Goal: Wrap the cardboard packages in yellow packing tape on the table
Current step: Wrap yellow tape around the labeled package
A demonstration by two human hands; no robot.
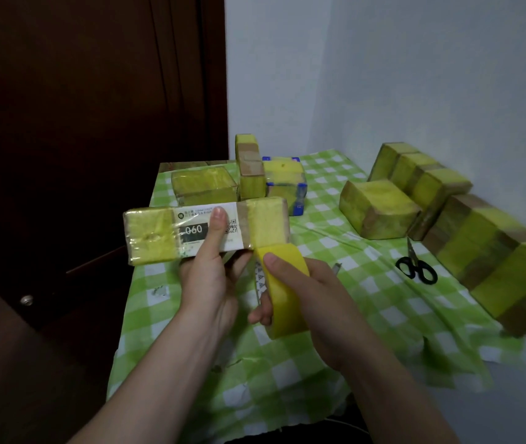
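My left hand (212, 277) holds a long cardboard package (156, 235) up above the table, thumb pressed on its white label marked 060. Yellow tape covers both ends of that package, with bare cardboard beside the label. My right hand (306, 293) grips a roll of yellow packing tape (282, 293) just below the package's right end. A strip of tape runs from the roll up onto that right end.
The table wears a green and white checked cloth (287, 379). Several taped packages (380, 213) lie at the right and along the wall, and more stand at the back (204, 185), beside a blue-cornered box (285, 181). Black scissors (415, 267) lie to the right. A dark door stands at left.
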